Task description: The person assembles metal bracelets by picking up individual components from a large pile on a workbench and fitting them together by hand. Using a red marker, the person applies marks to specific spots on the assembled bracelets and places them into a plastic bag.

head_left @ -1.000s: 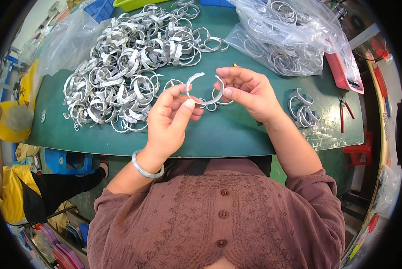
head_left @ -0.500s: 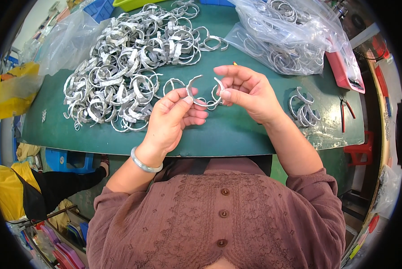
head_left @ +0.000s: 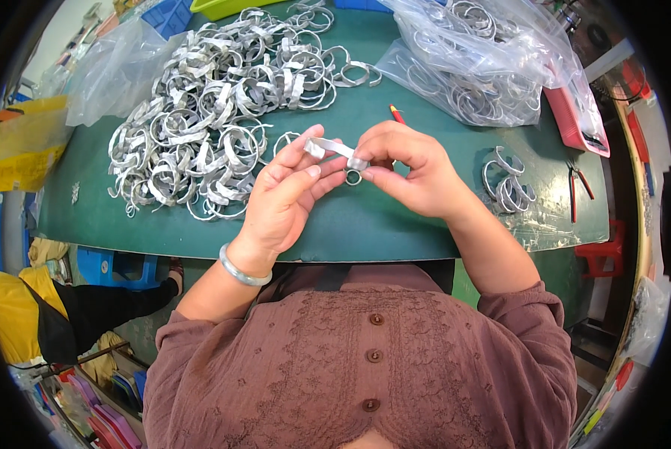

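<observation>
Silvery cuff [head_left: 332, 144] sits pinched in the right hand [head_left: 413, 166], the left hand [head_left: 281, 196] spread loosely beside it

Green table [head_left: 380, 228]: silvery cuff heap [head_left: 216, 112] left; clear bag of cuffs [head_left: 463, 82], loose cuffs [head_left: 512, 193], red-handled pliers [head_left: 574, 200] right.

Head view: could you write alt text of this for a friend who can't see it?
A person's right hand pinches a silvery cuff above a green table, the left hand open close to it. A heap of similar cuffs lies beyond to the left; a clear bag and red-handled pliers lie to the right.
</observation>
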`<act>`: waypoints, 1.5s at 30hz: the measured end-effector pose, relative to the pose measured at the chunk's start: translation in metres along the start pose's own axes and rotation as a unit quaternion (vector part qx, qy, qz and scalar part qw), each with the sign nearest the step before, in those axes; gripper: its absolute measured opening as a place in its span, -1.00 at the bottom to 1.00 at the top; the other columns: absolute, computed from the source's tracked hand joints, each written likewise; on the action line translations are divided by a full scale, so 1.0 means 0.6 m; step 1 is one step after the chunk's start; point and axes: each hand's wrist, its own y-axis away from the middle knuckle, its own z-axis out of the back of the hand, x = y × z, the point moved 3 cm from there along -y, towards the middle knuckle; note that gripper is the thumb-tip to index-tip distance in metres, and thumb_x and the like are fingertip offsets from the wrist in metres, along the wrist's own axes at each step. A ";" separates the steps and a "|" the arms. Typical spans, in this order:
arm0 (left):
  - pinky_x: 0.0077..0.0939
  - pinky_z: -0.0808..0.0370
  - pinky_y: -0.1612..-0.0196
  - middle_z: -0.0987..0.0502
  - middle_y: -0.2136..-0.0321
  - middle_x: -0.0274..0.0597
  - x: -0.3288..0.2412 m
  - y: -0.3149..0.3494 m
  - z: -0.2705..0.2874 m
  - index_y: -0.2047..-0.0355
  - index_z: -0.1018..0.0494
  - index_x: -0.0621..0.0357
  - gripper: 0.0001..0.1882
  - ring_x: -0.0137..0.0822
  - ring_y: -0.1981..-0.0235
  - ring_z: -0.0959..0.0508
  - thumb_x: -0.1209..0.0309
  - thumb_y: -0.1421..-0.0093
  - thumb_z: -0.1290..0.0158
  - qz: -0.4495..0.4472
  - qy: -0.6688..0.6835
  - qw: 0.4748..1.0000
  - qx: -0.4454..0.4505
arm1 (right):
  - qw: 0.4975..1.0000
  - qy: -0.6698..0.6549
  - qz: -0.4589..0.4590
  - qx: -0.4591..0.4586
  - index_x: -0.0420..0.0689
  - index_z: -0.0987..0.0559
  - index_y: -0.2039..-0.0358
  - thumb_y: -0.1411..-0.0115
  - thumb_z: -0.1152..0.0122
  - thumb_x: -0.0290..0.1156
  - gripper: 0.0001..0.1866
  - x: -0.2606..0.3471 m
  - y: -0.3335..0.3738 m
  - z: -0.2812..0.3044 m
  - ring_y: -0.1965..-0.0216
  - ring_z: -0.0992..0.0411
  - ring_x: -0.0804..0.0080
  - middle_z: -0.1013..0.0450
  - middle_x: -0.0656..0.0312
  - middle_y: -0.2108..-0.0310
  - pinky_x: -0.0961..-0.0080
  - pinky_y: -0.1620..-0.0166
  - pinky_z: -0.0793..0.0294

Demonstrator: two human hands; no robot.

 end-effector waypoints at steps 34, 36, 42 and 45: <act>-0.41 -0.42 0.11 -0.29 0.01 -0.04 -0.009 0.022 0.015 -0.06 -0.15 0.25 -0.52 -0.24 0.13 -0.44 0.68 -0.08 0.24 -0.065 -0.108 0.992 -0.007 | 0.852 0.409 0.207 -0.252 -0.12 -0.50 0.35 0.07 -0.11 -0.60 -0.79 0.084 -0.054 0.159 0.55 -0.37 0.36 -0.41 0.21 0.52 0.52 0.47 -0.37; -0.45 -0.42 0.14 -0.32 0.04 -0.03 -0.005 0.024 0.018 -0.03 -0.18 0.27 -0.56 -0.28 0.16 -0.45 0.66 -0.09 0.23 -0.059 -0.120 0.991 -0.015 | 0.804 0.495 0.145 -0.296 -0.18 -0.51 0.33 0.01 -0.14 -0.58 -0.82 0.091 -0.066 0.219 0.55 -0.31 0.64 -0.40 0.28 0.54 0.71 0.46 -0.31; -0.49 -0.44 0.20 -0.40 0.15 -0.04 -0.003 0.030 0.026 0.04 -0.25 0.31 -0.66 -0.33 0.25 -0.47 0.62 -0.13 0.19 -0.063 -0.153 0.985 -0.043 | 0.807 0.511 0.078 -0.284 -0.18 -0.51 0.28 0.00 -0.13 -0.57 -0.78 0.084 -0.074 0.217 0.57 -0.28 0.63 -0.37 0.28 0.56 0.70 0.47 -0.29; -0.50 -0.45 0.22 -0.41 0.17 -0.04 -0.004 0.032 0.028 0.06 -0.27 0.31 -0.68 -0.34 0.26 -0.48 0.61 -0.13 0.18 -0.061 -0.172 0.982 -0.044 | 0.897 0.396 0.060 -0.187 -0.10 -0.49 0.28 0.02 -0.09 -0.51 -0.78 0.043 -0.061 0.155 0.52 -0.37 0.33 -0.39 0.19 0.50 0.49 0.41 -0.37</act>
